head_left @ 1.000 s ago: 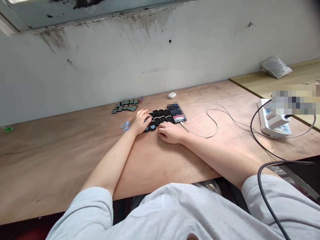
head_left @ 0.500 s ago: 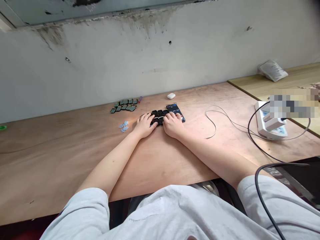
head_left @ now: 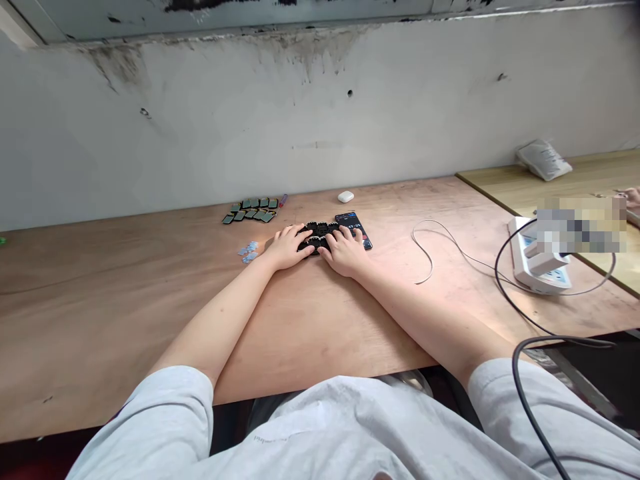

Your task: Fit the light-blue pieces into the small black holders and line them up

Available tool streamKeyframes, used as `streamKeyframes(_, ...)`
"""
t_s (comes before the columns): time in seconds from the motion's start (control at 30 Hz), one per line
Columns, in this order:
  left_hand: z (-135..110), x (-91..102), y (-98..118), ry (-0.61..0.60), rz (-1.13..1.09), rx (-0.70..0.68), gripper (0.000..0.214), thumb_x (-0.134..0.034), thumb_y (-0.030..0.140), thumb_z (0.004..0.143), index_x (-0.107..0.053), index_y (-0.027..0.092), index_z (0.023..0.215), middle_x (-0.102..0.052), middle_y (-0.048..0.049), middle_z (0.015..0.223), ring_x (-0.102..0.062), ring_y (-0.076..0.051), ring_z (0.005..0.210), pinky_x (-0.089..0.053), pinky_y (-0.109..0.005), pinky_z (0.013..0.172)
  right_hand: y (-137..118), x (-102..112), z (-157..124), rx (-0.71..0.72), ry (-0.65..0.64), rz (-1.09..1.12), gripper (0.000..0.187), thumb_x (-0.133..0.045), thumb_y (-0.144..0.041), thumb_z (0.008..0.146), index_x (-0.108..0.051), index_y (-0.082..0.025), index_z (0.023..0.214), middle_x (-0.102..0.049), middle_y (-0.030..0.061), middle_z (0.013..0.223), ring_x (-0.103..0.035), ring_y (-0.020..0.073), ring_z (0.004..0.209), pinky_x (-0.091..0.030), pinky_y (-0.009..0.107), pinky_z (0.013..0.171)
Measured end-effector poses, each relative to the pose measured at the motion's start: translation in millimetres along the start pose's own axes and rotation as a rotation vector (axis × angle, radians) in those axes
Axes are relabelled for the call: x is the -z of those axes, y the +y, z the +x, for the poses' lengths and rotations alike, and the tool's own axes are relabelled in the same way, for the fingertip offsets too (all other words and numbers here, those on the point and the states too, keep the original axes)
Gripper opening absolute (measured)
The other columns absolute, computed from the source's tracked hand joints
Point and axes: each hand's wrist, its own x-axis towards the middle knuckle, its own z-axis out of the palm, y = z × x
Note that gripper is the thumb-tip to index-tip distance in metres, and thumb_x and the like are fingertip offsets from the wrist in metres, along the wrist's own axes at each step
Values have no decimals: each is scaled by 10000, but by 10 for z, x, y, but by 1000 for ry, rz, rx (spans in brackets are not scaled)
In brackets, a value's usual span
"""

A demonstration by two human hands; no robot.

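Black parts (head_left: 319, 229) with jagged edges are lying close together in two rows on the table (head_left: 300, 327), between the left hand (head_left: 289, 248) and the right hand (head_left: 346, 252), which are partly covering them. Fingers of both hands are resting on the parts, spread; whether either grip is clasping anything, the view is not showing.

Bright, soft light; wide-angle edge stretching

From the wearer's head we looked forward and down, close above the near shirt (head_left: 330, 427), past the left hand (head_left: 286, 248) and right hand (head_left: 345, 253), toward the far wall (head_left: 225, 133).
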Motion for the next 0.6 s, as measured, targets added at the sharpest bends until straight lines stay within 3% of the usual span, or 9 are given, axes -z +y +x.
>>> streamKeyframes(0.17,-28,-15,-18,35,-18,-24,588,-436,616,1007,-544,323,1505,-388,-72,1658,-337,-338,1509,-283,-592,1225,-11,-3,-17,-9,29,0,411,-388,-503,1081,-645,-184,1111,-688,187,1176,-458,364,1276,-218,584,1120)
streamKeyframes(0.4,-101,-39,25,66,-15,-51,553,-400,599,1027,-592,327,1469,-431,-64,1632,-378,-333,1494,-324,-557,1217,-24,15,-71,22,75,-13,340,-394,-421,1073,-646,-192,1083,-693,174,1154,-472,347,1226,-232,552,1112)
streamKeyframes(0.53,-149,-39,79,66,1,-23,581,-357,572,1047,-490,321,1553,-385,-75,1665,-332,-334,1536,-273,-576,1235,27,92,-109,38,78,-12,218,-465,-204,981,-637,-187,1114,-692,165,1190,-440,344,1295,-212,549,1119)
streamKeyframes(0.6,-185,-35,121,67,10,-10,614,-350,573,1048,-434,297,1590,-356,-87,1682,-290,-328,1563,-237,-580,1249,68,108,-114,35,83,-8,207,-468,-180,965,-646,-183,1072,-696,165,1188,-431,341,1316,-211,545,1123)
